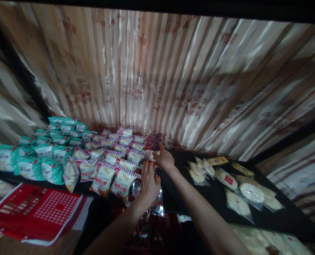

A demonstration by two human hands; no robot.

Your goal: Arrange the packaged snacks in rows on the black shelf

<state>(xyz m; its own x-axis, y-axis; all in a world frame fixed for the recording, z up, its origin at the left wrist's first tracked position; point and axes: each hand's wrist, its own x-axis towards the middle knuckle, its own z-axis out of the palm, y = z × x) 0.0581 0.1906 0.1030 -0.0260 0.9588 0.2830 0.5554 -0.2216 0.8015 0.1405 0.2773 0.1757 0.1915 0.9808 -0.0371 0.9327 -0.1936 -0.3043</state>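
My right hand [164, 158] grips the lower right side of a dark red packet [153, 141] standing at the back of the shelf, thumb up and fingers partly hidden. Just in front, my left hand [150, 182] lies with its fingers stretched out and pressed over dark, shiny packets [159, 205], whose print I cannot read. Left of both hands stand rows of white snack bags [122, 183] with striped red and blue tops. The nearest of these bags almost touches my left fingers.
Turquoise snack bags [51, 170] fill the shelf's left end. On the black shelf [173, 198] at right lie clear packs of pale round pieces [237, 202] and two yellowish packs [217, 160]. A red basket [53, 209] sits below left. Corrugated wrapped sheeting [136, 71] forms the back.
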